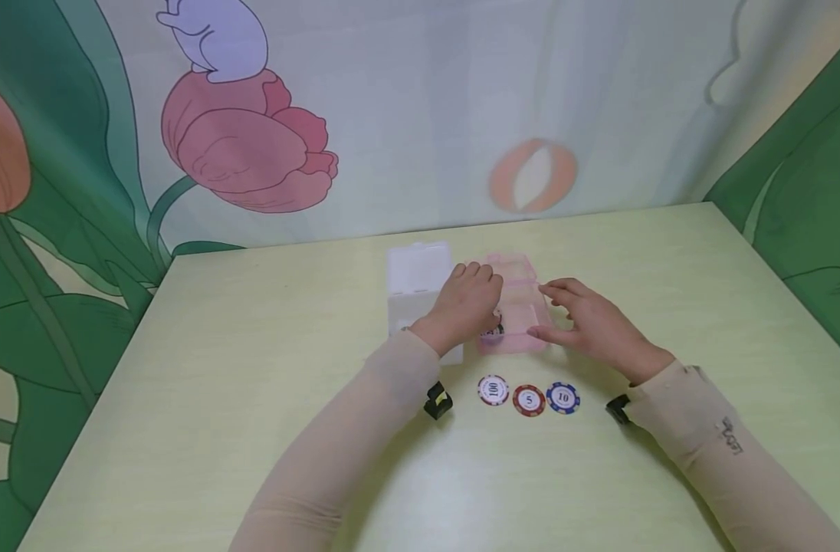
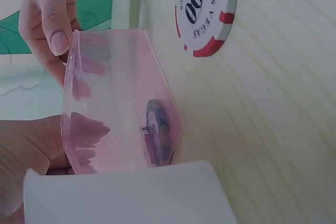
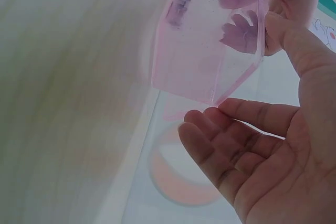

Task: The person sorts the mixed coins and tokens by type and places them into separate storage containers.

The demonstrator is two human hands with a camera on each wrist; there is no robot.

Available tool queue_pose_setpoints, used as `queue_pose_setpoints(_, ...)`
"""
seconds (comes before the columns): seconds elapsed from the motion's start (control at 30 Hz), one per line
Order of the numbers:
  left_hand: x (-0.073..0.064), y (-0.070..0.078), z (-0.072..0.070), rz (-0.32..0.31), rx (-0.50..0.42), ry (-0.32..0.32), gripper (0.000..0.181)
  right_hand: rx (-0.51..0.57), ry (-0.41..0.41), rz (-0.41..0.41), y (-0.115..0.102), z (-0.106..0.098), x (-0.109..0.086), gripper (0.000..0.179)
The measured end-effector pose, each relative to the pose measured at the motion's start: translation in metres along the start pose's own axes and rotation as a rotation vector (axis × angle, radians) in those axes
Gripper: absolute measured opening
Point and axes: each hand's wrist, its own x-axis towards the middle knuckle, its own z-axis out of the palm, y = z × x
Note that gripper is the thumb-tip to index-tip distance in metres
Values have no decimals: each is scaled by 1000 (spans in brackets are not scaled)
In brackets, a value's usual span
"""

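Note:
A clear pink plastic box (image 1: 513, 343) stands with its lid swung back. A dark-edged poker chip (image 2: 159, 132) lies low inside it. My left hand (image 1: 464, 301) is over the box's left side, fingertips pointing down above the chip; no chip shows between its fingers. My right hand (image 1: 592, 326) holds the box's right end between thumb and index finger, the other fingers loosely bent beside it. In front lie a red-and-white 100 chip (image 1: 493, 390), a red 5 chip (image 1: 529, 400) and a blue 10 chip (image 1: 563, 398).
A white plastic box (image 1: 398, 307), its lid (image 1: 418, 267) laid back, stands left of the pink box, partly hidden by my left arm. The pale table (image 1: 275, 330) meets a printed curtain (image 1: 420, 115) behind both boxes.

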Motion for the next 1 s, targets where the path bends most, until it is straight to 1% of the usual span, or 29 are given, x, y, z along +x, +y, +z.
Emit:
queue_pose_setpoints(0.2, -1, 0, 1, -3, -7, 25, 36, -2, -3, 4, 0, 0, 0, 73)
queue_pose_setpoints(0.33, -6, 1, 0, -19, -30, 51, 35, -7, -6, 7, 0, 0, 0, 73)
queue_pose_setpoints(0.43, -13, 1, 0, -37, -50, 108, 35, -7, -10, 12, 0, 0, 0, 73)
queue_pose_setpoints(0.6, -24, -1, 2, -44, -73, 235, 31, -12, -14, 15, -2, 0, 1, 73)
queue_pose_setpoints(0.67, -27, -2, 1, -44, -82, 258, 30, -14, -14, 15, -2, 0, 1, 73)
queue_pose_setpoints(0.87, -37, 0, -2, -43, -126, 285, 29, -13, -22, 21, -4, -1, 0, 74)
queue_pose_setpoints(1.0, -47, 3, -2, -17, -148, 341, 28, -14, -16, 14, -4, -1, 0, 74)
